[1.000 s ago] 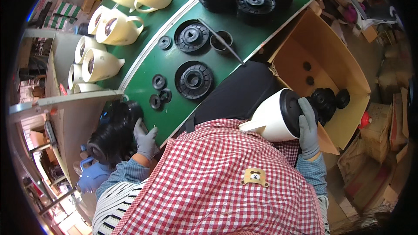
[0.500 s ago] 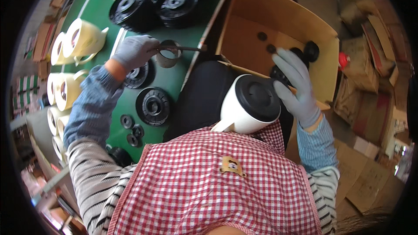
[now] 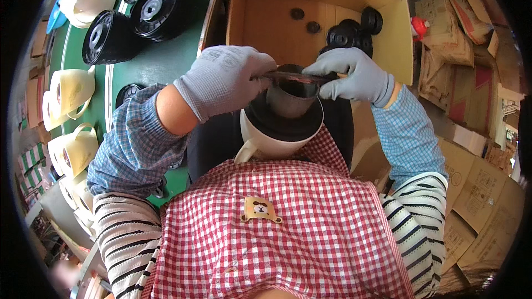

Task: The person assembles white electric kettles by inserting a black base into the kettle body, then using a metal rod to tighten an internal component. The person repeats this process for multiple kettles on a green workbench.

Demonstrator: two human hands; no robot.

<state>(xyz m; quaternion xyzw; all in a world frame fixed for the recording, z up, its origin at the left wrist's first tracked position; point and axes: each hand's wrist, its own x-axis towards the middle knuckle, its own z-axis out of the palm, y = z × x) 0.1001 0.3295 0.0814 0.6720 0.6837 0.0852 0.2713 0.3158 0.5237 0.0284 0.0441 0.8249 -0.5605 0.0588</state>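
Note:
A white jug [image 3: 274, 147] with a black lid [image 3: 259, 119] stands in my lap, its handle toward me on the left. Over the lid is a grey cup-shaped tool [image 3: 291, 101] with a dark bar across its top. My gloved left hand [image 3: 226, 80] is closed on the left end of that bar. At the other end, the gloved fingers of my right hand [image 3: 354, 75] pinch the bar. Whether the tool's lower end seats in the lid is hard to make out.
An open cardboard box [image 3: 271, 22] lies just beyond my lap, with several black round parts [image 3: 341, 36] inside. Cream jugs [image 3: 75, 91] line the green table [image 3: 169, 58] at the left, near large black round parts [image 3: 155, 14]. Flattened cartons [image 3: 476, 194] lie at the right.
My left hand has carried the cup-shaped tool from over the table to above the jug's lid. My right hand has moved left from beside the jug and taken the bar's other end.

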